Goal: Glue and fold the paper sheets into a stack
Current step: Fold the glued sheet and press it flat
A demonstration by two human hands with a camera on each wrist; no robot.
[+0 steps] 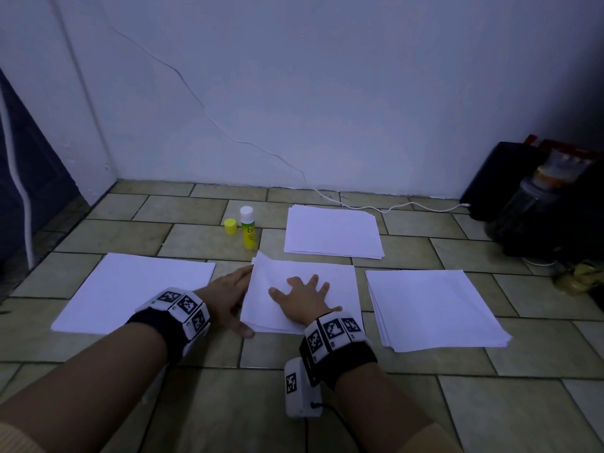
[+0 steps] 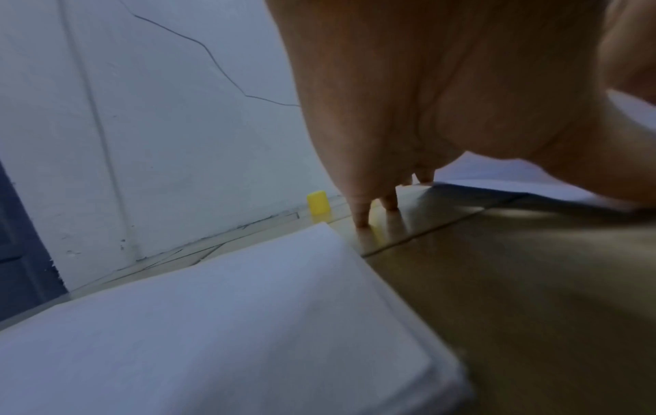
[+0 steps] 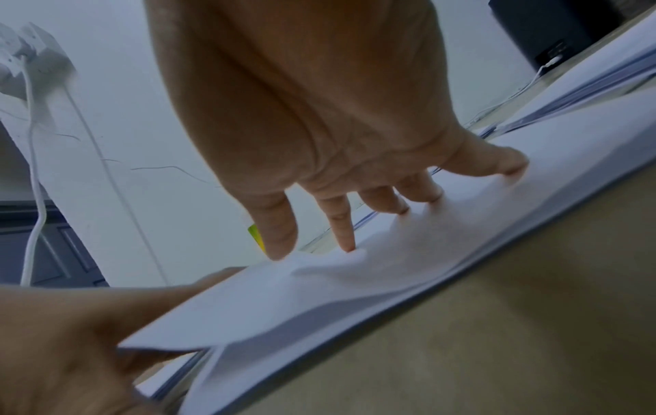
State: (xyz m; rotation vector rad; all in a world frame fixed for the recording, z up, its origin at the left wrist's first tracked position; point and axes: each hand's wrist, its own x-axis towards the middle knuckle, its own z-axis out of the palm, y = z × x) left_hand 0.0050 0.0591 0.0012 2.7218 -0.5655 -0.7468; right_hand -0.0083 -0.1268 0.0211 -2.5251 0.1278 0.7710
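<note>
Head view takes in the whole tiled floor (image 1: 202, 233) with 4 lots of white paper: a sheet at 9 o'clock (image 1: 137, 292), a stack at 12 o'clock (image 1: 333, 233), a stack at 3 o'clock (image 1: 434, 308), and the centre stack (image 1: 333, 282) under the hands. At 11 o'clock a glue stick (image 1: 247, 227) stands upright, its yellow cap (image 1: 230, 227) off and just beside it.

Right hand (image 1: 302, 297) lies on the centre stack, fingers straight and spread, pressing down and gripping nothing. Left hand (image 1: 228, 297) is at that stack's left edge, its fingers hidden under the raised paper.

Right wrist view alone shows the top sheet (image 3: 319, 294) lifted and bowed at its left end, dimpled under the right fingertips (image 3: 349, 244), with the left hand (image 3: 71, 337) holding the raised edge from beneath; whether it pinches, I cannot tell. It also shows a wall plug with a white cable (image 3: 32, 168).

Left wrist view, blurred, shows the left fingertips (image 2: 362, 219) down on the glossy tile, the cap (image 2: 317, 202) beyond, and the 9 o'clock sheet (image 2: 213, 323) in front.

At 2 o'clock a black box (image 1: 496, 178) stands against the wall.
</note>
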